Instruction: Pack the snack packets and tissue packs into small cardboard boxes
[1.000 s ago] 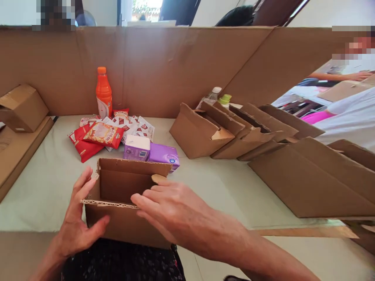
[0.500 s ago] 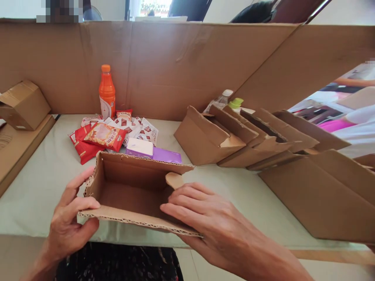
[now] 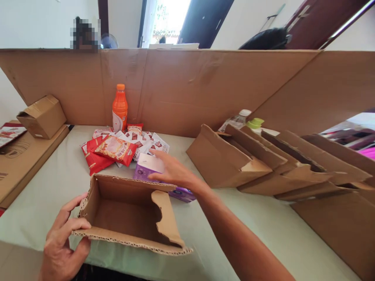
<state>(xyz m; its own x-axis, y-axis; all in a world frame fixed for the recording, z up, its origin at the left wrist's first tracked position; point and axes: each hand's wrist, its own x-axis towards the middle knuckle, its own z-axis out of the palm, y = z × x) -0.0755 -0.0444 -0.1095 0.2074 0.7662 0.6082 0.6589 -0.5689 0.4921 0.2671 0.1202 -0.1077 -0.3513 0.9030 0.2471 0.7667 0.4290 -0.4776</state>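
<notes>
My left hand (image 3: 66, 238) grips the left end of an open-topped cardboard box (image 3: 168, 220), thumb and fingers pinching its corner. The box tilts slightly toward me at the table's front, with a torn flap on its right end and nothing visible inside. Over the far wall of that box, my right hand (image 3: 174, 169) stretches, fingers apart, at a purple box with a white top (image 3: 148, 162). Whether its fingers touch that box I cannot tell. A second purple pack (image 3: 184, 194) lies under my right wrist, partly hidden. Red snack packets (image 3: 115, 150) and white packets (image 3: 159, 143) are heaped just behind.
An orange drink bottle (image 3: 120, 107) stands behind the packets, against a tall cardboard wall (image 3: 175, 89). Several open cardboard boxes (image 3: 225, 156) lean in a row on the right. A clear bottle (image 3: 241, 117) and a green item (image 3: 255, 123) show behind them. A closed carton (image 3: 43, 117) sits left.
My right hand has left the box's right flap and moved forward to the purple box. My left hand still holds the cardboard box. The camera view has tilted up.
</notes>
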